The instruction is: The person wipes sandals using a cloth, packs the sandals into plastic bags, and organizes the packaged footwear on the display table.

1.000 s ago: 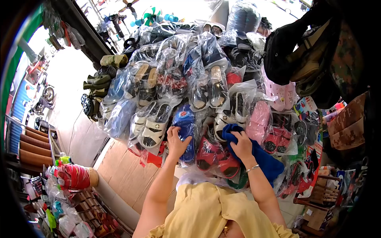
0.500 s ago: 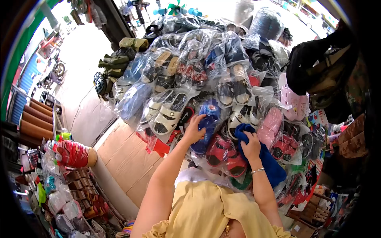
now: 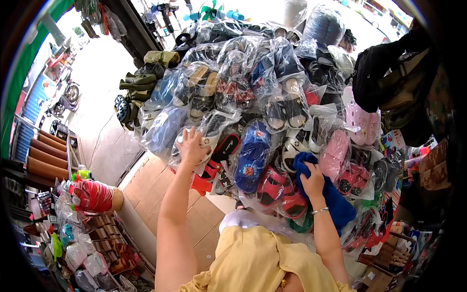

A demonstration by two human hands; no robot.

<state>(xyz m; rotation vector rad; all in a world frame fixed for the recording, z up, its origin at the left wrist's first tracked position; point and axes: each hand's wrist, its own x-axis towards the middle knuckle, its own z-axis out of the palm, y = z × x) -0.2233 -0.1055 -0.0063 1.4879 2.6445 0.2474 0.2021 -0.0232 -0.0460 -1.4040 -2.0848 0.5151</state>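
Note:
Bagged footwear lies heaped in front of me. My left hand point(image 3: 193, 147) rests with fingers spread on the white sandals point(image 3: 212, 130) in their clear bag, covering part of them. To its right are a black slide with a red edge point(image 3: 226, 147) and blue slippers point(image 3: 252, 155) in plastic. My right hand point(image 3: 312, 180) is closed on a dark blue cloth point(image 3: 335, 204), which hangs down beside my wrist. Red and black sandals point(image 3: 280, 191) lie left of the cloth, and pink slippers point(image 3: 334, 155) lie just above it.
Black bags point(image 3: 389, 73) hang at the upper right. A red cord spool point(image 3: 95, 195) and small packaged goods stand at the lower left, near brown rolls point(image 3: 47, 163). Flattened cardboard point(image 3: 160, 182) covers the floor left of the heap. Pink clogs point(image 3: 362, 121) lie at the heap's right.
My left hand has moved left from the blue slippers onto the white sandals. The blue slippers are now uncovered. My right hand still holds the cloth.

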